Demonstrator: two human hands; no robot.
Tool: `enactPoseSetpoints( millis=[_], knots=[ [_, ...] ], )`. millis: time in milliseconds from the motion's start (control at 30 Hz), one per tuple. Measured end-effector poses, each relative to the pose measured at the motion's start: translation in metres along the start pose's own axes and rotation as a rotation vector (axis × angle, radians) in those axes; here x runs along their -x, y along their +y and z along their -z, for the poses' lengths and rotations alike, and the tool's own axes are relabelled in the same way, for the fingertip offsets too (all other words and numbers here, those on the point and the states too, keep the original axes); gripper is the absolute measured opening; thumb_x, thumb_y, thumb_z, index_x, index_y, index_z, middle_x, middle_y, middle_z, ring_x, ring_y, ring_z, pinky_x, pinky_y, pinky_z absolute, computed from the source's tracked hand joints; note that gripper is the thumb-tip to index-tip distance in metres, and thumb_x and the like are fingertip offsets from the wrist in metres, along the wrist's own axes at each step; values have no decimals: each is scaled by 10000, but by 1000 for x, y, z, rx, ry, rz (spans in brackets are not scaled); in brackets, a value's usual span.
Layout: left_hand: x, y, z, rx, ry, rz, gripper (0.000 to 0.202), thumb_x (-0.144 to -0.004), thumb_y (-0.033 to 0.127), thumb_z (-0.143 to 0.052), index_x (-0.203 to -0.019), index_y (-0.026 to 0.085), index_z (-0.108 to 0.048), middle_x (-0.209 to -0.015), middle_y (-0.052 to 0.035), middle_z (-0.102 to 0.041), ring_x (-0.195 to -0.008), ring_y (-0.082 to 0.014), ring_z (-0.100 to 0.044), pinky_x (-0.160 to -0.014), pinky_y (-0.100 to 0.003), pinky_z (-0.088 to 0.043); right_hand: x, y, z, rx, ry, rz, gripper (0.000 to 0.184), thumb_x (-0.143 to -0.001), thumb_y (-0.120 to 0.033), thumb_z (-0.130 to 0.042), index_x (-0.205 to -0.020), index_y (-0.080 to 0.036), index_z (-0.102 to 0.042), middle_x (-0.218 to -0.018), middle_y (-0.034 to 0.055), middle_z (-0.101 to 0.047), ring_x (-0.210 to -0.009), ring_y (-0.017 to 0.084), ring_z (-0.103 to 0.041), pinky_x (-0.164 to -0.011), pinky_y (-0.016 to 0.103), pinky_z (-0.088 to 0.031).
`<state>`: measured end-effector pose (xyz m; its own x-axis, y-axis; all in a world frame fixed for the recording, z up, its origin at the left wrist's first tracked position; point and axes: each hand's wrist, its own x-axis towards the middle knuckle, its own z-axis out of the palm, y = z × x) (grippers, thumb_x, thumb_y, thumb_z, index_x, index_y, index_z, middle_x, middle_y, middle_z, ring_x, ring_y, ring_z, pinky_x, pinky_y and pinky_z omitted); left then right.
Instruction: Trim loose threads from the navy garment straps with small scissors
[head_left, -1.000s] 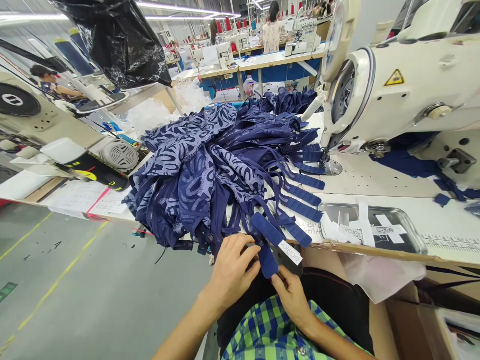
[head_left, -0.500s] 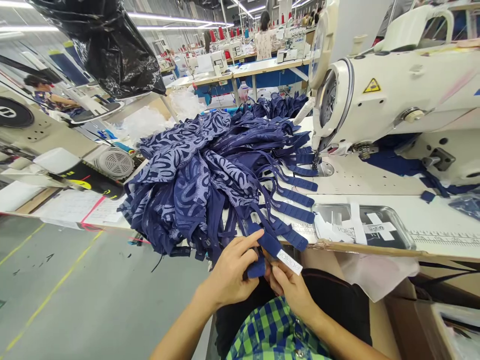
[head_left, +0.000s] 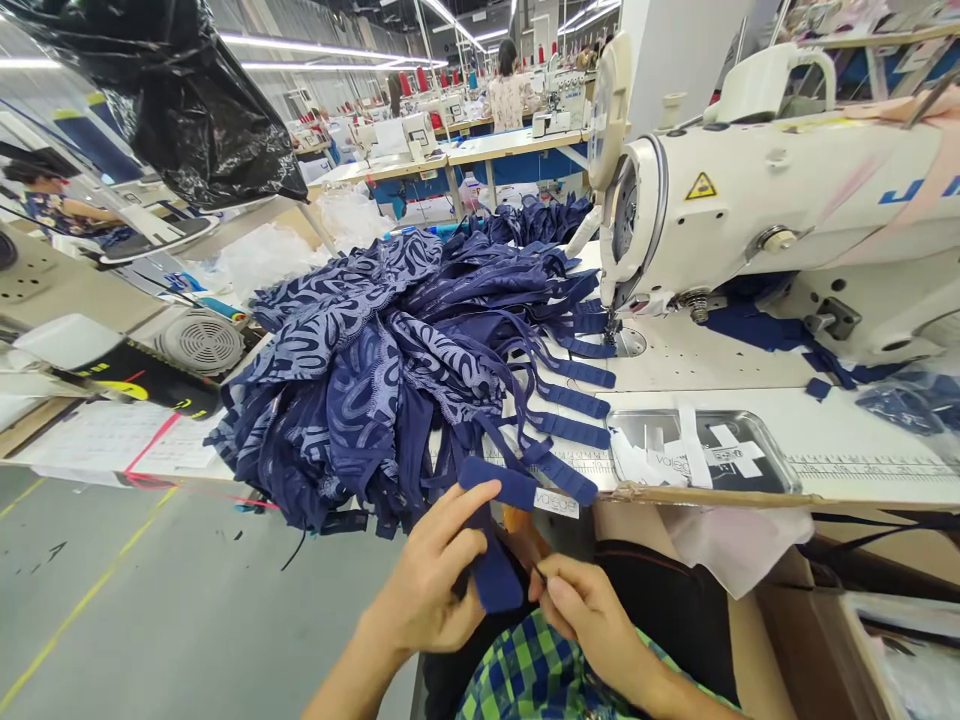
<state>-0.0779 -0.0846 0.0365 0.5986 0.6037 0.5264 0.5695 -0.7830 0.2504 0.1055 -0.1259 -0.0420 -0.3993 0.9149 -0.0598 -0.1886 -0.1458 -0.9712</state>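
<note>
Left hand (head_left: pixel 435 575) grips lower navy tab (head_left: pixel 498 582), index finger against upper navy tab (head_left: pixel 501 484), at sewing table's front edge (head_left: pixel 679 494); right hand (head_left: pixel 589 610), apart, pinches something dark (head_left: pixel 540 574), unidentified; white label (head_left: pixel 556 502) already on upper, none visible on lower.

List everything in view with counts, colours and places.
Garment pile: one, navy and pale blue, centre
Strap ends: several, navy, at pile's right and front
Tag: one, white, on a strap end
Sewing machine: one, cream, right
Tray: one, metallic, in front of machine
Labels: several, white, in tray
Plastic bag: one, black, upper left
Papers: several, white, left
Thread cones: several, red, background
Left hand: one, bare, at tagged strap end
Right hand: one, bare, pinching small dark item
</note>
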Motion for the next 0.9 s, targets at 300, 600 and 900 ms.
enactPoseSetpoints(
  millis=[300, 600, 900],
  knots=[
    [12, 18, 11, 12, 216, 6, 180, -820, 300, -282, -770, 193, -418, -1043, -158, -612, -827, -227, -617, -802, -492, -463, 4, -27, 8, -257, 65, -43, 360, -876, -468, -394, -808, -136, -514, -464, -47, -288, -433, 61, -208, -447, 231, -171],
    [1, 16, 5, 109, 234, -111, 271, -857, 370, -256, -750, 188, -425, -877, -118, -625, -700, -188, -600, -688, -419, -468, -19, -28, -3, -487, 18, -131, 385, -821, -495, -480, -718, -124, -480, -413, -75, -246, -380, 36, -158, -423, 220, -126],
    [-46, 1, -19, -263, 45, -56, 256, -763, 95, -530, -1016, 122, -505, -1104, -122, -576, -1035, -236, -517, -856, -417, -408, 0, -9, 10, -424, 189, 73, 339, -891, -440, -386, -826, -130, -506, -477, -51, -301, -431, 48, -207, -433, 213, -144]
  ],
)
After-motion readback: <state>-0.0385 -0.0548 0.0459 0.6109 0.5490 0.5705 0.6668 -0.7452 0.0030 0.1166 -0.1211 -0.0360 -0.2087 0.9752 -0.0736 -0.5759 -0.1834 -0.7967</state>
